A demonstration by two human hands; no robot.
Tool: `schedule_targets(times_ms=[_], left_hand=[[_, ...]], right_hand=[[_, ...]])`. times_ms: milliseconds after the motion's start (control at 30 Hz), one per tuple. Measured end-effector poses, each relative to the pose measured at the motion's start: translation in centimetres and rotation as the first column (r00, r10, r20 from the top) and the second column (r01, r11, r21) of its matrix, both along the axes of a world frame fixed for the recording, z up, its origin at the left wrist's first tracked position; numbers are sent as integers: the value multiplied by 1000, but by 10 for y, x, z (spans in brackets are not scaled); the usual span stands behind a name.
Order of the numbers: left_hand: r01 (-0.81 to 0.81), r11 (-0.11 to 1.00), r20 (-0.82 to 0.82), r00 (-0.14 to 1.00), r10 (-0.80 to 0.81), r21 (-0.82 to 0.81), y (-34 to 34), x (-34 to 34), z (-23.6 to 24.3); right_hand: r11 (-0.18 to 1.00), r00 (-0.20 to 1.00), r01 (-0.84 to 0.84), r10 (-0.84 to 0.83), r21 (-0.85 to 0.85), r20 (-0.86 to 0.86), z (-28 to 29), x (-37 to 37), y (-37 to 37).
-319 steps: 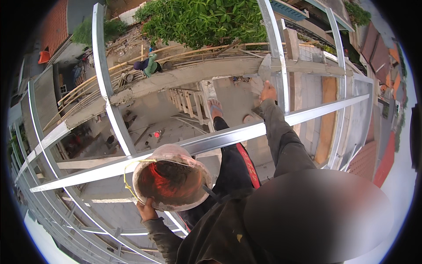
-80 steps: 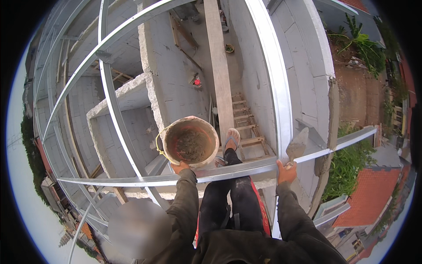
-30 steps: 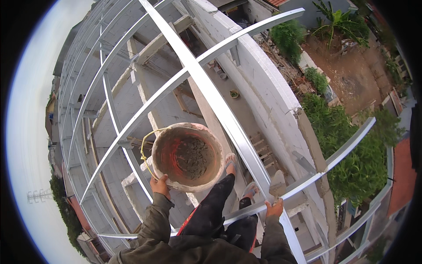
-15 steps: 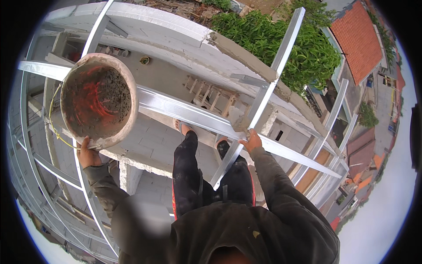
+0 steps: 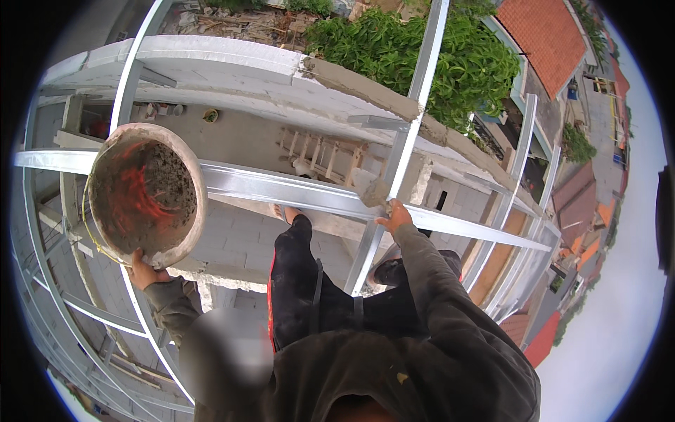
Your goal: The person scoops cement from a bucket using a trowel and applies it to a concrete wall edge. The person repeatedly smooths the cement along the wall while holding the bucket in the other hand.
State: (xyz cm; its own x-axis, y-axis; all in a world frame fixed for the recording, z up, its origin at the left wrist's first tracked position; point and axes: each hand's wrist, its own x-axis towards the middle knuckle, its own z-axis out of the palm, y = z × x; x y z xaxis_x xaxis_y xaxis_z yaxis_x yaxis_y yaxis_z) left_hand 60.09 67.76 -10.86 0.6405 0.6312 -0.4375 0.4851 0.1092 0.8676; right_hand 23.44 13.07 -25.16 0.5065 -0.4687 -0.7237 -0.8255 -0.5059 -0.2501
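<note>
At left, a round bucket (image 5: 195, 211) with a pale, crusted rim rests at a crossing of the metal beams. Grey wet mortar (image 5: 169, 184) coats its reddish inside. My left hand (image 5: 146, 270) grips the near rim, fingers curled over the edge. A yellow cord (image 5: 87, 224) hangs along the bucket's left side. My right hand (image 5: 397, 216) is closed at a junction of the beams, with a mortar-smeared trowel (image 5: 371, 188) jutting from it toward the upper left. The trowel's handle is hidden in my fist, which seems to lean on the beam.
A long silver metal beam (image 5: 281, 190) runs across in front of me, crossed by a slanting one (image 5: 415, 119). Below are a wooden ladder (image 5: 320, 151), a grey floor (image 5: 239, 141) and a block wall (image 5: 211, 60) topped partly with mortar. A leafy tree (image 5: 422, 63) stands beyond.
My right leg has shifted to the right and its knee is bent outward. The view has moved slightly, while both hands keep their holds on the bucket and trowel.
</note>
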Motion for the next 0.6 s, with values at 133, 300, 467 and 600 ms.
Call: schedule_targets(times_ms=[133, 300, 467, 600], left_hand=[[25, 999, 136, 990, -28, 26, 10, -1, -19], [-9, 996, 92, 996, 1, 88, 1, 5, -11], [-6, 998, 181, 984, -7, 69, -18, 9, -17], [7, 996, 158, 987, -22, 94, -27, 11, -2]], right_hand=[[997, 999, -30, 32, -70, 28, -9, -6, 4], [998, 995, -20, 25, 52, -101, -8, 12, -4], [988, 998, -18, 27, -157, 57, -11, 37, 12], [966, 969, 196, -165, -170, 182, 20, 92, 66]])
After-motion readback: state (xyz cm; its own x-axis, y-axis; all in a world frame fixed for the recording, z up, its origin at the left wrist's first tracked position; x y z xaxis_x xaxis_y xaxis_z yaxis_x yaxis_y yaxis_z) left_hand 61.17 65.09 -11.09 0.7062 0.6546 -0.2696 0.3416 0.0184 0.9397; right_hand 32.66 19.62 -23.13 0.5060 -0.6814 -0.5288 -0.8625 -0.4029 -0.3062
